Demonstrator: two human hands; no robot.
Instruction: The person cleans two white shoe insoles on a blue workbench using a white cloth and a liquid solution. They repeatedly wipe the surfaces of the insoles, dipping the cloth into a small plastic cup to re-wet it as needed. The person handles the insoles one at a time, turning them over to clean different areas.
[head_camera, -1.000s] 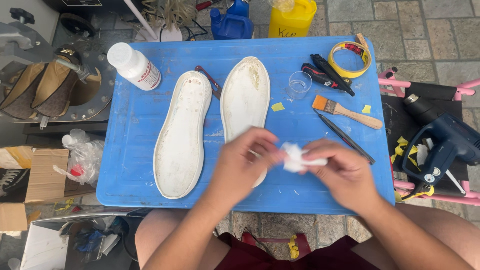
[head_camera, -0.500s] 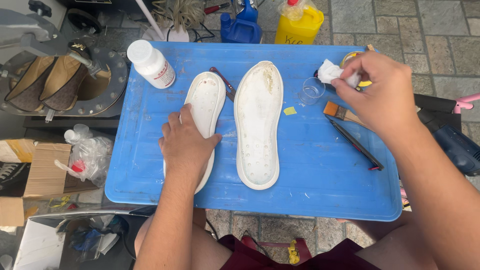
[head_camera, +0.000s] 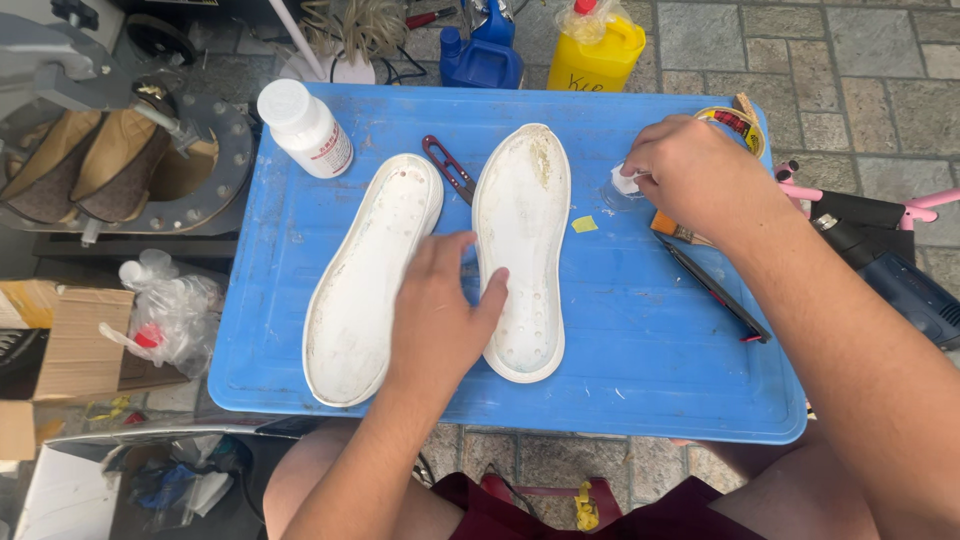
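Note:
Two white shoe soles lie side by side on a blue tray (head_camera: 650, 370): the left sole (head_camera: 365, 270) and the right sole (head_camera: 522, 225). My left hand (head_camera: 435, 315) rests flat between them, fingers touching the right sole's edge. My right hand (head_camera: 690, 170) is at the tray's right side, pinching a small white cloth (head_camera: 626, 182) down at a small clear cup that the hand mostly hides.
A white bottle (head_camera: 305, 128) stands at the tray's far left. Red-handled snips (head_camera: 450, 168) lie between the soles. A brush (head_camera: 680, 230), a black tool (head_camera: 715, 290) and a tape roll (head_camera: 735, 125) lie right. Blue and yellow containers stand behind. Brown shoes (head_camera: 90, 160) sit left.
My left hand slid from the left sole to the gap beside the right sole. My right hand lowered the white cloth onto the small cup.

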